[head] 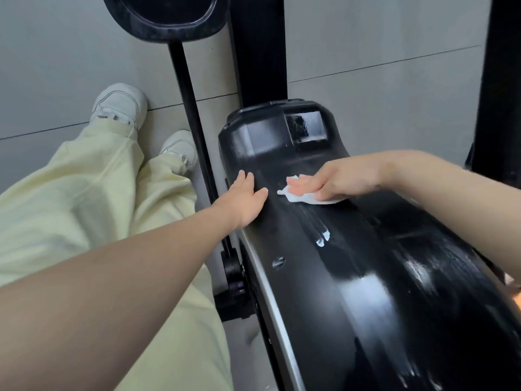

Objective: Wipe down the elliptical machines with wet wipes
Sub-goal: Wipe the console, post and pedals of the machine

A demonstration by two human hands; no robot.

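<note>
A glossy black elliptical housing fills the right half of the view, streaked with wet marks. My right hand presses a white wet wipe flat against the top of the housing, with fingers extended over it. My left hand rests flat on the housing's left edge with straight fingers, a short gap to the left of the wipe.
A black foot pedal on a thin black bar sits at the top, left of a thick black upright. My legs in pale yellow trousers and white shoes stand on grey floor tiles at left. Another black post stands at right.
</note>
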